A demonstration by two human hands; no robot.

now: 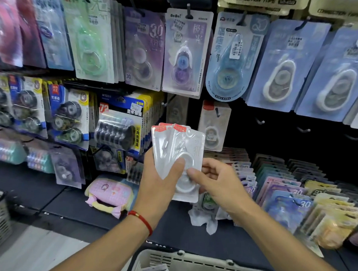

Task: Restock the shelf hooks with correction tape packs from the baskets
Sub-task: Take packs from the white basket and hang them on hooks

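White packs fanned at frame centre.
My left hand clamps the stack; my right hand pinches the front one, probably to hang on the hook above.

My packs are glossy clear plastic over card; the basket at six o'clock is matt grey plastic.

Packs between both hands, before the hooks; basket below.
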